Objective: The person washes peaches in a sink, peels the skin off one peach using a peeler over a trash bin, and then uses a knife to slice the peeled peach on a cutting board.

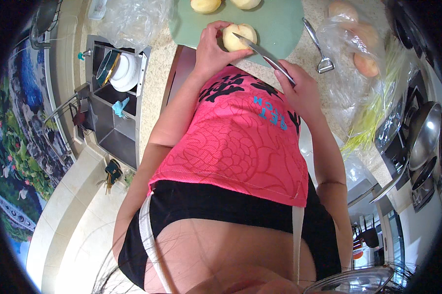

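My left hand (215, 49) grips a peeled, pale round fruit (238, 36), perhaps an apple, on the green cutting board (276, 22). Its fingers and thumb curl around the fruit's left and near sides. In my right hand (300, 86) is a knife (267, 58), held by its handle. The blade slants up to the left, its tip over the fruit's face; whether it has entered the flesh I cannot tell. Two more peeled fruits, one yellowish (205, 5) and one paler (246, 3), lie at the board's far side, cut off by the picture's top edge.
A metal peeler (318, 46) lies right of the board. Further right, a clear plastic bag (338, 62) holds several reddish fruits (366, 64), beside bagged yellow-green vegetables (375, 110). A metal wok (426, 132) stands beyond. At left, the sink (116, 136) contains white bowls (125, 71); crumpled plastic (132, 22) lies above it.
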Demonstrator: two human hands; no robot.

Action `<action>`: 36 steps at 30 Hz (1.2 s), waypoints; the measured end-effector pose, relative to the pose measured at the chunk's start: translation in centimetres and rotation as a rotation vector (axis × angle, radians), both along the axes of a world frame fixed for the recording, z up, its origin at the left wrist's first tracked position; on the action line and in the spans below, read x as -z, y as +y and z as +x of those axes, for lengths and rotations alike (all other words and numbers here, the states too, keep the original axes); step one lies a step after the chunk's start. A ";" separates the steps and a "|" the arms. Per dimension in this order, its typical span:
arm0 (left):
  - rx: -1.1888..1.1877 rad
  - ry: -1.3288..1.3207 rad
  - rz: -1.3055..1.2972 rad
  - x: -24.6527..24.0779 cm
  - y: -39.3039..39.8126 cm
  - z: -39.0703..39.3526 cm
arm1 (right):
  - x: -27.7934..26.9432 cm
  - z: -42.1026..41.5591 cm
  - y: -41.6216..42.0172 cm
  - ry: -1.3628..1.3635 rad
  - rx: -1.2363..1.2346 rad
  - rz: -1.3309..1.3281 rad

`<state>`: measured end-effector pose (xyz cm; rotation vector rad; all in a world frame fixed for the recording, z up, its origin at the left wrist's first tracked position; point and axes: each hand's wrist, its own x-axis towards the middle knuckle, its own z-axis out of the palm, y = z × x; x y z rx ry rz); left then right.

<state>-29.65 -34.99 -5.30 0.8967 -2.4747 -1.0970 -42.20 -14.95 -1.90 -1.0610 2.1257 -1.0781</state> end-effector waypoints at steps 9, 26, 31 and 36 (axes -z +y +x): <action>0.052 0.000 -0.071 0.2 -0.1 0.2 | 0.1 -2.3 -0.5 0.093 -0.043 0.046; 0.030 0.040 -0.085 0.6 -0.5 0.5 | -0.8 -4.7 -2.2 0.068 -0.196 0.166; 0.093 0.039 -0.118 0.2 -0.6 0.5 | 2.5 -3.8 -2.9 -0.079 -0.103 0.240; 0.081 0.144 -0.141 1.5 -0.3 1.7 | 1.6 -3.9 -0.4 -1.039 0.214 0.225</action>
